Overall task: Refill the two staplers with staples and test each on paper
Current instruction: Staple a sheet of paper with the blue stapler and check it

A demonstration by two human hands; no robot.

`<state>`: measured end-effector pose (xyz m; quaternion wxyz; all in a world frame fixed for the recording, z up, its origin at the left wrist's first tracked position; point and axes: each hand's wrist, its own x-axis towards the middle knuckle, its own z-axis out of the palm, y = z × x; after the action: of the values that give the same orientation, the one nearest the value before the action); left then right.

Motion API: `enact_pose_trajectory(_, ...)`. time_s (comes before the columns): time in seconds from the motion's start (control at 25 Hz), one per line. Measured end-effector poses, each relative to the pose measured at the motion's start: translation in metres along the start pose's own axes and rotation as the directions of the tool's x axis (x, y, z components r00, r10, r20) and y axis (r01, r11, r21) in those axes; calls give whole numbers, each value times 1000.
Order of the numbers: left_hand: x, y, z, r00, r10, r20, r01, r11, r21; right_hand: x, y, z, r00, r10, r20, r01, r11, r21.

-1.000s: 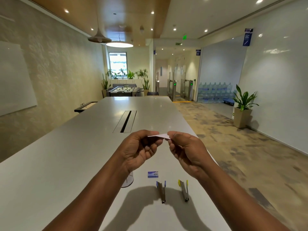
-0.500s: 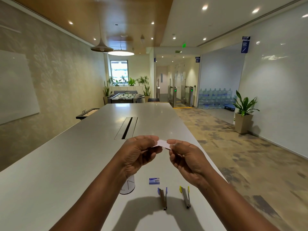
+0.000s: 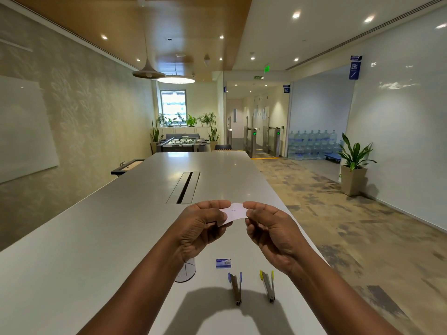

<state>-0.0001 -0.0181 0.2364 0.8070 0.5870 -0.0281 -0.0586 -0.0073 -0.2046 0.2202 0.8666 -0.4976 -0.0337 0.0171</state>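
Got my left hand and right hand each pinching an end of a small white paper slip, held up over the table. Below it sit the staple box, blue stapler and yellow stapler, both lying open side by side.

On the table we see two staplers side by side, a small box just behind the left one

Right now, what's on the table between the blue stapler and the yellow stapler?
Nothing: in the head view, only bare white table shows between the blue stapler and the yellow stapler. The staple box lies beyond the blue one.
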Motion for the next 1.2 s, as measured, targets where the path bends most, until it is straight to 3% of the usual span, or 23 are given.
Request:
enact_pose_trajectory(0.6,-6,1,2,998,57,0,-57,998,-13,-4,8,0,999,-45,2,44,994,-97)
enact_pose_trajectory(0.96,-4,-10,1,995,-63,-78,49,984,-172,-1,7,3,998,-61,-1,61,996,-68)
enact_pose_trajectory(1.2,-1,-15,-2,998,-36,-58,26,985,-168,1,11,1,995,-97,0,95,981,-169)
